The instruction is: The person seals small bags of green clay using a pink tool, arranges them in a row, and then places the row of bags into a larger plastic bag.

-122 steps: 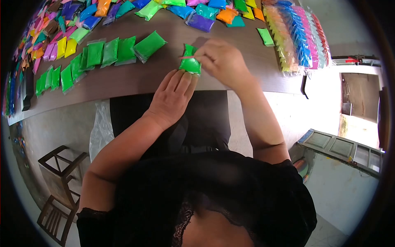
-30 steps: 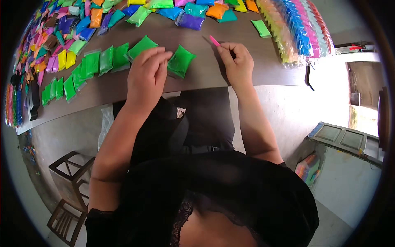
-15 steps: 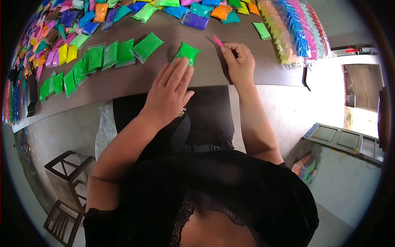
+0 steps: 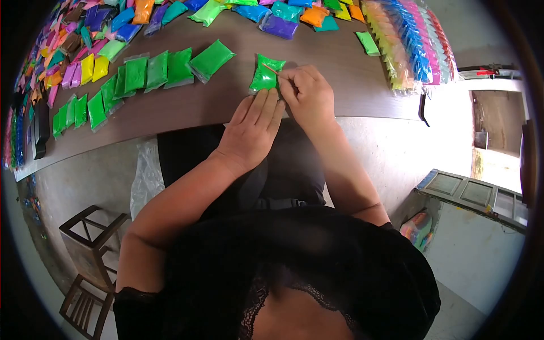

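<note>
A bright green packet (image 4: 266,73) in clear wrapping lies on the table in front of me. My left hand (image 4: 253,127) rests with fingers stretched out, fingertips at the packet's lower edge. In a pinch, my right hand (image 4: 309,93) holds a thin pink stick (image 4: 270,68), its tip lying over the upper part of the packet. The right fingers overlap the packet's right side. To the left, several similar green packets (image 4: 136,73) form a curved row, the nearest of them a larger green packet (image 4: 212,59).
Packets of many colours (image 4: 93,28) are heaped along the table's (image 4: 334,48) far and left sides. Strips of coloured packets (image 4: 411,45) lie at the right end, with a small light-green packet (image 4: 367,43) beside them. A wooden chair (image 4: 93,238) stands at the lower left.
My right hand has moved left, bringing the pink stick over the green packet. My left hand has slid down and right, from on top of the packet to its lower edge.
</note>
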The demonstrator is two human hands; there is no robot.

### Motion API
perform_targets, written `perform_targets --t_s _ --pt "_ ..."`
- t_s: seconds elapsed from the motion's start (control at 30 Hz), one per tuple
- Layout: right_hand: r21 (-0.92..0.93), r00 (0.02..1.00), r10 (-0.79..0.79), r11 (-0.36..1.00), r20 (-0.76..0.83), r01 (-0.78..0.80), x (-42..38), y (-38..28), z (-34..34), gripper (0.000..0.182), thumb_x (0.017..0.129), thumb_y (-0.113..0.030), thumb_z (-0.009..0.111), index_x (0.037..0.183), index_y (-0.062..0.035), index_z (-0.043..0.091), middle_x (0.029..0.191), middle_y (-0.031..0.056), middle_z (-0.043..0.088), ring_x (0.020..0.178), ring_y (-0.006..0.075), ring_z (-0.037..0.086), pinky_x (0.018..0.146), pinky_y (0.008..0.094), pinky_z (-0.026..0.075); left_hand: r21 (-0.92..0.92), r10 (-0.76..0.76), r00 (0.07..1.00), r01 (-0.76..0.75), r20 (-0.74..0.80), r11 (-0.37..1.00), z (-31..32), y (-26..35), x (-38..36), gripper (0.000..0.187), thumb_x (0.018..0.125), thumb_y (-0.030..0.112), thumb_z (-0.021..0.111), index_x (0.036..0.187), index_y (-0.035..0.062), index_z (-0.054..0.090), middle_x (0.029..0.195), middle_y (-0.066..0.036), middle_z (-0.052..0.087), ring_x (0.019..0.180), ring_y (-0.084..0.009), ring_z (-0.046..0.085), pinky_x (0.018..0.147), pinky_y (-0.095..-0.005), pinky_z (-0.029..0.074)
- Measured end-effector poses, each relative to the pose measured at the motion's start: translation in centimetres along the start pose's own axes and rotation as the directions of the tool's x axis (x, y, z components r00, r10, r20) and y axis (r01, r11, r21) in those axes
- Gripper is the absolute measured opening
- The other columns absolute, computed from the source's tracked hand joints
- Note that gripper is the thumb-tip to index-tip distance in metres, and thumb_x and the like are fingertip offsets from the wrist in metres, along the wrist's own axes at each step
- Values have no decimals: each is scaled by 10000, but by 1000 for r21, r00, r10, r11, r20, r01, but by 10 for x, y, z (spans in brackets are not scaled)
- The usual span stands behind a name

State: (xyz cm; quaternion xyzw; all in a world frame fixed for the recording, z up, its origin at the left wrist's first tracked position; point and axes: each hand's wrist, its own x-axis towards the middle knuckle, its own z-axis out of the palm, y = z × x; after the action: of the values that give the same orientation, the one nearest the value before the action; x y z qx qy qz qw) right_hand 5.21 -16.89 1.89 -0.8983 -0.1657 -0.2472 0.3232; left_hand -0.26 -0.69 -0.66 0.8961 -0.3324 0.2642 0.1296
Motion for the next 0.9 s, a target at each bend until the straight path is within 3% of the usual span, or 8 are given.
perform_targets --t_s 0.2,0.37,0.5,0.57,0.6,0.77,0.8,0.9 --pt "12 986 -103 995 128 102 2 5 -2 52 863 -149 684 881 -101 686 838 86 652 799 314 649 688 423 531 14 43 999 -43 30 999 -2 -3 -1 412 845 113 555 1220 -35 637 1305 -179 602 1249 -299 558 1063 -427 434" --pt "43 957 -11 999 291 -2 11 2 -15 97 866 -139 697 937 -73 705 912 107 686 885 310 649 763 390 529 -49 25 998 -23 52 999 -7 -3 -2 404 846 128 589 1227 1 633 1315 -169 583 1236 -304 547 1063 -427 426" --pt "86 996 -50 995 75 43 18 11 -21 118 884 -162 692 947 -63 693 864 108 676 799 285 658 712 385 525 -348 -107 994 110 28 931 -23 -17 4 427 850 109 676 1268 57 605 1221 -146 603 1076 -309 617 953 -419 489" --pt "279 898 410 854 161 -440 20 9 -26 149 908 -162 689 991 -39 705 864 93 686 779 203 651 721 329 516 -382 -275 961 247 -19 890 -24 -33 16 369 900 110 653 1258 47 589 1094 -153 609 966 -338 622 838 -437 515" --pt "335 871 452 804 194 -491 25 11 -25 213 902 -197 712 1011 -13 712 823 80 676 760 143 619 718 300 505 -400 -377 921 385 103 832 -28 -43 29 321 891 156 675 1169 14 598 1032 -152 597 955 -326 631 801 -410 528" --pt "200 726 451 762 519 -616 47 12 -19 292 848 -244 774 1014 -8 722 775 61 661 679 126 581 644 314 489 -178 -413 842 492 347 852 -23 -54 63 362 849 279 750 1049 -2 640 1013 -154 606 925 -337 645 781 -425 537" --pt "90 650 448 779 614 -621 51 9 -22 319 834 -257 791 1019 -6 724 766 51 658 652 121 568 616 321 479 -242 -417 845 505 334 829 -19 -54 61 363 829 258 769 1068 14 644 1034 -150 615 944 -341 633 793 -424 521" --pt "127 671 358 819 649 -560 58 7 -32 289 851 -231 783 1009 1 713 754 25 643 610 108 545 557 292 443 -406 -433 847 528 308 746 -17 -54 56 377 815 209 792 1110 31 641 1086 -120 632 979 -300 628 835 -396 507"
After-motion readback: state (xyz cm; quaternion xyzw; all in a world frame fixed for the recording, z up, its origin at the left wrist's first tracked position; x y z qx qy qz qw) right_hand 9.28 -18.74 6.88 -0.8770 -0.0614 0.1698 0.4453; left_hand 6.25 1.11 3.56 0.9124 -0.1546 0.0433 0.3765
